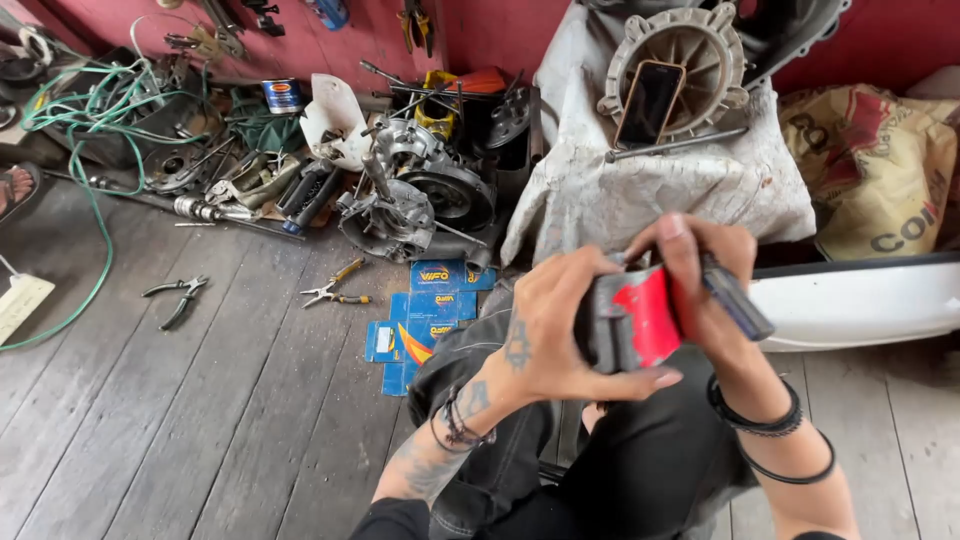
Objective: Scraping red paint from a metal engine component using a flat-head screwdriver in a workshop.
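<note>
Held over the lap at centre right: a small grey and red box (632,320), left hand (548,335) clenched around its near side with thumb under the bottom edge, right hand (705,290) gripping its top and far side from 2 o'clock. On the plank floor (200,420) at 9 o'clock of the hands, blue cartons (425,320); farther out, two pliers (335,290) (175,298). At 11 o'clock an engine casing (410,195), at 12 o'clock a phone (648,100) on a cloth-draped housing (680,60).
</note>
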